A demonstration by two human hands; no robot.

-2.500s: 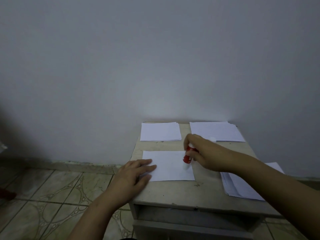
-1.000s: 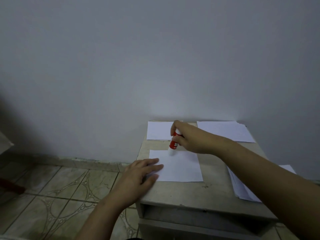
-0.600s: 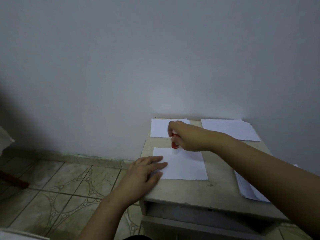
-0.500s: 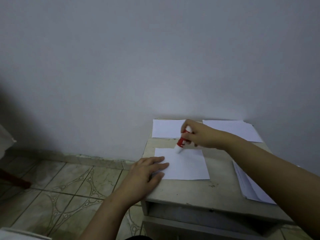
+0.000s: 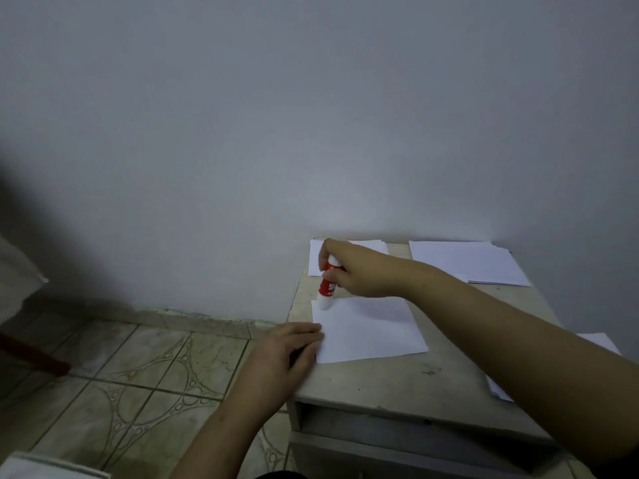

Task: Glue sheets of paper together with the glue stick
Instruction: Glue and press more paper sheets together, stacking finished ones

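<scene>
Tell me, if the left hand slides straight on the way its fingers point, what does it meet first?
The left hand lies flat with its fingers at the left edge of the sheet, pointing right across it. It would probably ride further onto that sheet first.

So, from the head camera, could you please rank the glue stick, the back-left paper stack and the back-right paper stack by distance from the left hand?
1. Glue stick, at the centre sheet's far left corner.
2. Back-left paper stack, just beyond it.
3. Back-right paper stack, far right corner.
</scene>
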